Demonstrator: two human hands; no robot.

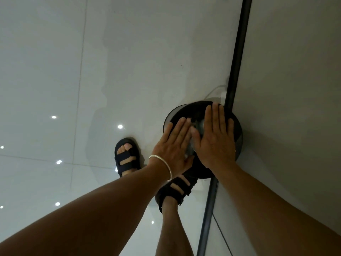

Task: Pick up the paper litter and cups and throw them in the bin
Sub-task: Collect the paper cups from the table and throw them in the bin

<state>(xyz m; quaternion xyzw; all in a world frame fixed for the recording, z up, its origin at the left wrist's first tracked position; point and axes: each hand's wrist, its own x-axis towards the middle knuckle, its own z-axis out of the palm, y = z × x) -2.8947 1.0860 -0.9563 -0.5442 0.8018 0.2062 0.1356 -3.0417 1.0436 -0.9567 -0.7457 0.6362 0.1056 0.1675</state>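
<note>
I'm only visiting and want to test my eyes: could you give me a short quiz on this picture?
1. True or false: the left hand and right hand each grip crumpled paper over the bin.
2. Which wrist wears the bangle? A left, B right, C both.
3. Fill in: the bin stands on the tiled floor beside the ___.
Key: 1 false, both hands are flat with straight fingers; 2 A; 3 wall.

We see a round black bin [181, 110] standing upright on the pale floor [129, 52], right beside the dark skirting strip [238, 52]. Inside it something pale grey [200, 124] shows, which we cannot identify.
</note>
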